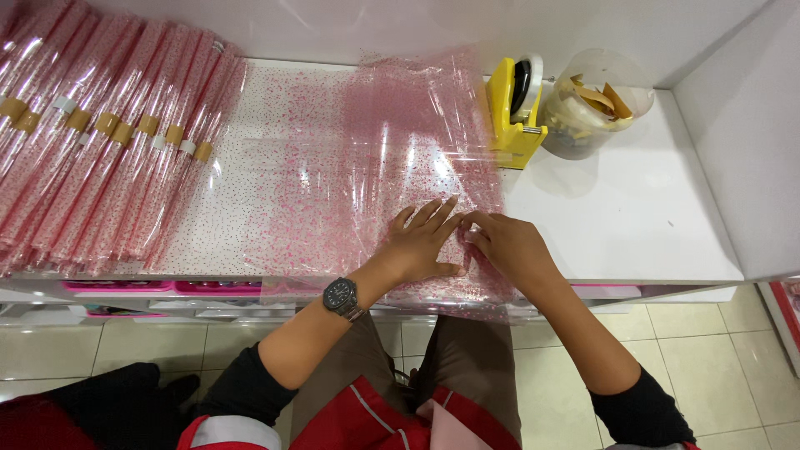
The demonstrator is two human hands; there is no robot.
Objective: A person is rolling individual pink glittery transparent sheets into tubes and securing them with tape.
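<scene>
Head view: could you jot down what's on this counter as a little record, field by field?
surface: white counter
left hand: flat on the pink dotted sheet, fingers spread; watch on its wrist
right hand: on the sheet's right edge, fingertips bent on the film
left side: row of rolled sheets bound with tape bands
back right: yellow tape dispenser beside a clear tub holding brown scraps
clothing: black sleeves, red vest

White counter (633, 208), pink-dotted cellophane sheets (367, 158), rolled bundles (108, 142), yellow tape dispenser (512, 112), clear tub (592, 104)
</scene>
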